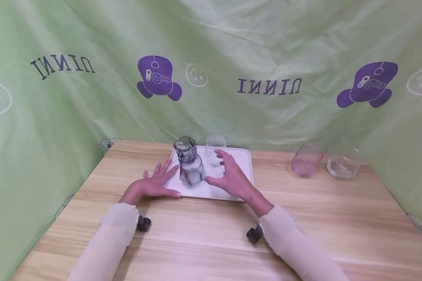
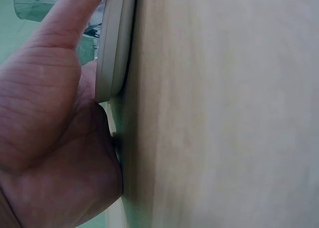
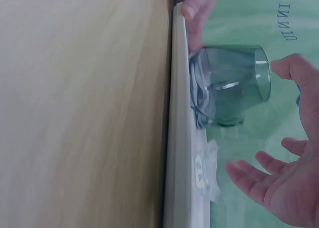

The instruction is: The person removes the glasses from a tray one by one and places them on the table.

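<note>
A white rectangular tray (image 1: 244, 164) lies on the table with three glasses standing on it. A grey-tinted glass (image 1: 192, 171) is nearest the front, and a darker grey glass (image 1: 185, 145) with a wavy rim stands behind it. A clear glass (image 1: 215, 142) is at the back, partly covered by my right fingers. My left hand (image 1: 156, 184) rests at the tray's left edge with fingers spread and thumb along the front rim. My right hand (image 1: 233, 178) hovers over the tray, fingers apart and loosely bent; in the right wrist view its thumb is close to the front glass's rim (image 3: 263, 73).
To the right on the wooden table (image 1: 302, 218) stand a pink glass (image 1: 306, 160) and a clear glass (image 1: 343, 164), close together. A green printed curtain (image 1: 211, 47) hangs right behind the table and along its sides.
</note>
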A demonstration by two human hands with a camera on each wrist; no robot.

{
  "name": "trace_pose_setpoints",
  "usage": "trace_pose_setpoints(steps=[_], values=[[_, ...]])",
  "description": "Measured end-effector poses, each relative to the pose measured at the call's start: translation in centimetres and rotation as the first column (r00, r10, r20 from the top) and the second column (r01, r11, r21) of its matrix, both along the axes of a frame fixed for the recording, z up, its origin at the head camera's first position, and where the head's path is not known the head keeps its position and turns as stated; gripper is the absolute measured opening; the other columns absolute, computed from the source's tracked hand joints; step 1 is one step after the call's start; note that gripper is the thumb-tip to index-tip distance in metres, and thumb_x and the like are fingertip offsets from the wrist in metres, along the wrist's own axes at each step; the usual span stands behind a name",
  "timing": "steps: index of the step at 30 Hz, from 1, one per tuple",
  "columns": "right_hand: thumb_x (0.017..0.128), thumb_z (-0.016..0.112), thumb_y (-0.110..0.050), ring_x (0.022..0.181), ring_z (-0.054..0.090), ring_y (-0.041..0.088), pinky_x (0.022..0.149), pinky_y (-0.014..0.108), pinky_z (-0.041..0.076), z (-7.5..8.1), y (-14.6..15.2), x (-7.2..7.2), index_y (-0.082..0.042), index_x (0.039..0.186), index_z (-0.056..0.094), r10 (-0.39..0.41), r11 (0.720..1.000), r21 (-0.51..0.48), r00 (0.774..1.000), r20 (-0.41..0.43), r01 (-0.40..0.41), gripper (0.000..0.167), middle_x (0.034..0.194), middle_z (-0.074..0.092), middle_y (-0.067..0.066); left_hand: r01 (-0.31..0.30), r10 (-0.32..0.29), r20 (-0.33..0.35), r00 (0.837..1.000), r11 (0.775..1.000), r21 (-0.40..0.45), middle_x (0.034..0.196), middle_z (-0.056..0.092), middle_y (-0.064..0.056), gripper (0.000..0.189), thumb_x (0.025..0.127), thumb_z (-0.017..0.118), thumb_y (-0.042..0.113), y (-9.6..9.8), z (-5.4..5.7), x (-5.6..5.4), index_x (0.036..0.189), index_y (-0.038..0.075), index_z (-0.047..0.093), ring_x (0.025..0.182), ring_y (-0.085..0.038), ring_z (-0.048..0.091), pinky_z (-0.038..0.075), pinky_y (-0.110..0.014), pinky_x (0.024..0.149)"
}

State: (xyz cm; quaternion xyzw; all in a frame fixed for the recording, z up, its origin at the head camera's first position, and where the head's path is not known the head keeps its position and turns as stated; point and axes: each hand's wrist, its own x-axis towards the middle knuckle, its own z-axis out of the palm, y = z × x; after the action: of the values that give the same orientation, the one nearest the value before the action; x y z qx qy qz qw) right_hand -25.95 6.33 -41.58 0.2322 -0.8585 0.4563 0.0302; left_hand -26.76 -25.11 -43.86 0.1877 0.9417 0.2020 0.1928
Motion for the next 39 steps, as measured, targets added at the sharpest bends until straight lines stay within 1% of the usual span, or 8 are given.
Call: trace_pose_setpoints(steps=[2,9,13,19,24,31,35,39], values=[[0.082,0.087,-0.033,0.13,0.053,0.038,0.099,0.049,0.05,-0.1,-0.6,0.0,-0.009,0.157,0.034,0.004,1.0,0.005,1.0,0.016,-0.004,0.095,0.15,0.046,0.021,0.001,-0.001,-0.001,1.0,1.0,-0.001,0.169,-0.023,-0.014,0.117,0.085,0.068,0.071,0.0,0.0,0.0,0.167,0.016,0.006,0.15,-0.049,-0.02,-0.013,-0.082,0.104],[0.083,0.088,-0.033,0.13,0.053,0.036,0.102,0.048,0.048,-0.5,-2.2,-0.3,-0.007,0.156,0.034,0.029,0.999,0.022,0.999,0.026,-0.029,0.095,0.15,0.047,0.021,0.008,-0.008,-0.003,1.0,1.0,0.01,0.168,-0.023,-0.015,0.117,0.085,0.067,0.073,0.0,0.0,-0.2,0.167,0.015,0.006,0.149,-0.051,-0.019,-0.013,-0.083,0.103],[0.083,0.087,-0.034,0.13,0.053,0.034,0.102,0.047,0.049,-0.7,-2.8,-0.4,-0.008,0.157,0.032,0.028,0.999,0.029,0.998,0.049,-0.029,0.096,0.149,0.048,0.017,0.002,-0.002,0.004,1.0,1.0,0.004,0.168,-0.024,-0.014,0.117,0.085,0.067,0.073,0.1,-0.1,-0.2,0.167,0.016,0.006,0.149,-0.05,-0.019,-0.013,-0.082,0.104],[0.082,0.088,-0.032,0.131,0.052,0.032,0.102,0.046,0.048,-0.9,-3.5,-0.7,-0.008,0.158,0.032,0.025,1.0,0.009,0.997,0.074,-0.025,0.097,0.149,0.048,0.016,-0.003,0.003,0.003,1.0,1.0,-0.007,0.169,-0.023,-0.013,0.116,0.085,0.068,0.072,0.1,-0.2,-0.2,0.167,0.017,0.006,0.15,-0.05,-0.019,-0.013,-0.082,0.104],[0.081,0.089,-0.033,0.132,0.05,0.031,0.105,0.045,0.046,-1.3,-4.1,-1.0,-0.008,0.159,0.03,0.045,0.999,0.002,0.995,0.093,-0.046,0.1,0.151,0.047,0.016,-0.004,0.004,0.006,1.0,1.0,-0.016,0.169,-0.023,-0.013,0.117,0.085,0.068,0.072,-0.1,-0.2,-0.2,0.167,0.016,0.006,0.149,-0.05,-0.018,-0.013,-0.082,0.104],[0.08,0.09,-0.031,0.13,0.051,0.033,0.107,0.05,0.044,-1.3,-4.7,-1.0,-0.004,0.158,0.029,0.08,0.997,-0.026,0.992,0.1,-0.078,0.103,0.15,0.046,0.019,-0.001,0.001,0.002,1.0,1.0,-0.007,0.168,-0.024,-0.013,0.119,0.084,0.067,0.074,-0.1,0.0,-0.1,0.167,0.016,0.006,0.149,-0.051,-0.018,-0.014,-0.082,0.103],[0.08,0.09,-0.029,0.131,0.05,0.031,0.109,0.048,0.043,-1.6,-4.9,-1.2,-0.004,0.159,0.028,0.084,0.996,-0.025,0.99,0.11,-0.082,0.103,0.149,0.046,0.021,0.001,-0.001,0.001,1.0,1.0,0.0,0.168,-0.024,-0.013,0.12,0.083,0.067,0.075,-0.2,-0.1,-0.1,0.167,0.016,0.005,0.149,-0.051,-0.02,-0.015,-0.082,0.103],[0.08,0.09,-0.027,0.132,0.05,0.029,0.111,0.046,0.041,-2.1,-5.1,-1.5,-0.003,0.158,0.029,0.091,0.995,-0.038,0.989,0.113,-0.087,0.102,0.149,0.047,0.02,-0.002,0.002,-0.003,1.0,1.0,-0.002,0.168,-0.023,-0.014,0.119,0.084,0.067,0.074,-0.1,-0.3,-0.2,0.167,0.015,0.006,0.149,-0.051,-0.019,-0.014,-0.082,0.103]])
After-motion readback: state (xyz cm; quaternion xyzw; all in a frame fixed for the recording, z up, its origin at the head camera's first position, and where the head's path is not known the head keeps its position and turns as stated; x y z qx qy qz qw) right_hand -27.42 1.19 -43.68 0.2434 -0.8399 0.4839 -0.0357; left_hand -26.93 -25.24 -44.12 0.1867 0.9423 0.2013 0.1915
